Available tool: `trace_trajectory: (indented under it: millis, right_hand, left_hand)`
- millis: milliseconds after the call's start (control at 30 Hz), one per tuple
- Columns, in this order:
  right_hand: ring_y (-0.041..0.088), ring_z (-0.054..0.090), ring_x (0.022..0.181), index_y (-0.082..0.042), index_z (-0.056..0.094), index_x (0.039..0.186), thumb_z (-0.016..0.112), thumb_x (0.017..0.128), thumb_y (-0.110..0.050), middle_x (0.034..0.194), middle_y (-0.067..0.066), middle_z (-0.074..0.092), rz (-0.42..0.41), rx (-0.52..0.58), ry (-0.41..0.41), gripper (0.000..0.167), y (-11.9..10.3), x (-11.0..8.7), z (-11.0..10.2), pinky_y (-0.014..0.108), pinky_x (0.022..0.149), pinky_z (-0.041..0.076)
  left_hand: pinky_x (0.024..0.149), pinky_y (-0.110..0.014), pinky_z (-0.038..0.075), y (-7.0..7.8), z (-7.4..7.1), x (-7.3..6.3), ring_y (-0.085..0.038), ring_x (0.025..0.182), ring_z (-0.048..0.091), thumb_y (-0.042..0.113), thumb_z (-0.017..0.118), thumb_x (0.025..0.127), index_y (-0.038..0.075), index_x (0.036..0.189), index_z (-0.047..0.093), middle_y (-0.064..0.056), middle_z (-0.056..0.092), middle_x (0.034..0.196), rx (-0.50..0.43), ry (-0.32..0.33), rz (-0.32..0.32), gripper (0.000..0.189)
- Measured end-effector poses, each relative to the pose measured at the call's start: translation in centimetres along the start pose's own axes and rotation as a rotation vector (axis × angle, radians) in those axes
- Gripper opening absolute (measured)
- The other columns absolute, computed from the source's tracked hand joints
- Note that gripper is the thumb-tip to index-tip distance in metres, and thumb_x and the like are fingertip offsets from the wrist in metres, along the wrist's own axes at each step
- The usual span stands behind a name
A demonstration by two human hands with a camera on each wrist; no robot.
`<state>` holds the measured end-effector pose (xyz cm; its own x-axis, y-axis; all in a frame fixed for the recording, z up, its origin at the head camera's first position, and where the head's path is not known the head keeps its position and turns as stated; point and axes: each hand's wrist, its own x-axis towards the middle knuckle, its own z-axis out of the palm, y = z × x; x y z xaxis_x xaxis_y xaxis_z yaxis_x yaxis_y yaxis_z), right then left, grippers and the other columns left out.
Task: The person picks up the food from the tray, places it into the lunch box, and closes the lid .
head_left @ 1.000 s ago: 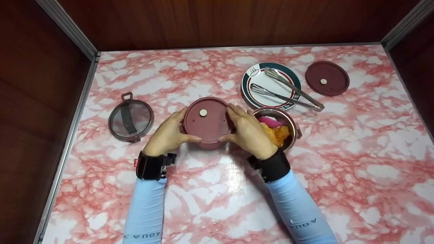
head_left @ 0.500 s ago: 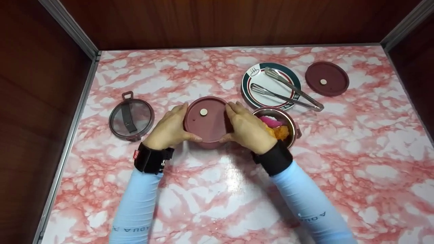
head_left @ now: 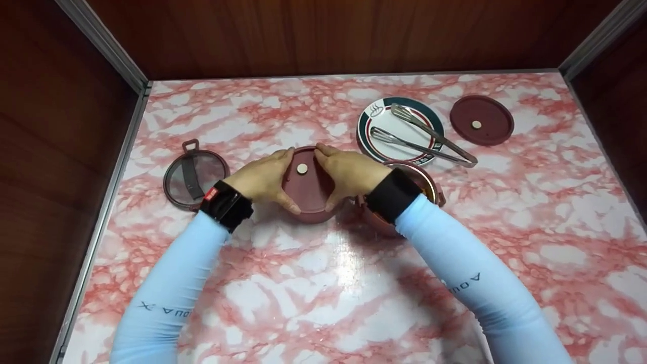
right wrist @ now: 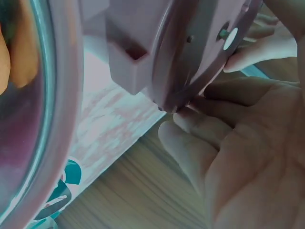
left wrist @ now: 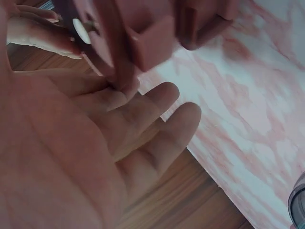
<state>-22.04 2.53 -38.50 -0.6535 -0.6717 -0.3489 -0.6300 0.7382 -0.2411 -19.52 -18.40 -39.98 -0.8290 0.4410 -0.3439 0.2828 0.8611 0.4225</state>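
A round dusky-pink container stands in the middle of the head view, its lid (head_left: 309,192) on top with a cream knob (head_left: 302,169). From the left, my left hand (head_left: 265,178) holds the lid's edge, thumb at the near side and fingertips at the far side. My right hand (head_left: 351,173) holds the opposite edge in the same way. In the right wrist view the fingertips touch the lid's rim beside a side lug (right wrist: 131,67). Under my right wrist sits an open pink container (head_left: 380,226), mostly covered; orange food (right wrist: 24,52) shows inside it.
A clear lid (head_left: 199,174) with a dark strap and loop handle lies at the left. Behind the open container, metal tongs (head_left: 450,144) rest across a green-rimmed plate (head_left: 365,144). A second maroon lid (head_left: 482,108) lies at the far right. Wooden walls enclose the table.
Both hands have slid toward the far edge of the lid and closer together, with elbows spread wider. My right wrist now covers more of the open container. The lidded container has hardly moved.
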Motion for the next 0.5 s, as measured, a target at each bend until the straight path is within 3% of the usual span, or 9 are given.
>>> trace_trajectory:
  millis: [300, 500]
  right_hand:
    - [0.036, 0.049, 0.129, 0.003, 0.035, 0.150, 0.093, 0.063, -0.044, 0.159, 0.023, 0.023, -0.019, -0.025, 0.020, 0.115, -0.14, 0.26, 0.02, 0.040, 0.109, 0.039]
    - [0.034, 0.038, 0.139, 0.004, 0.028, 0.153, 0.091, 0.068, -0.044, 0.160, 0.023, 0.018, -0.052, 0.005, -0.029, 0.116, 0.63, 0.11, -0.33, 0.038, 0.114, 0.032]
  left_hand:
    - [0.115, -0.041, 0.030, 0.03, 0.00, 0.29, -0.030, 0.142, 0.032, 0.064, 0.086, 0.059, 0.002, 0.158, 0.009, -0.016, 0.023, 0.160, 0.032, -0.023, -0.027, 0.140]
    - [0.115, -0.043, 0.029, -0.19, 0.02, 0.55, -0.031, 0.143, 0.030, 0.063, 0.087, 0.060, 0.001, 0.158, 0.008, -0.017, 0.020, 0.161, 0.016, -0.027, -0.020, 0.140]
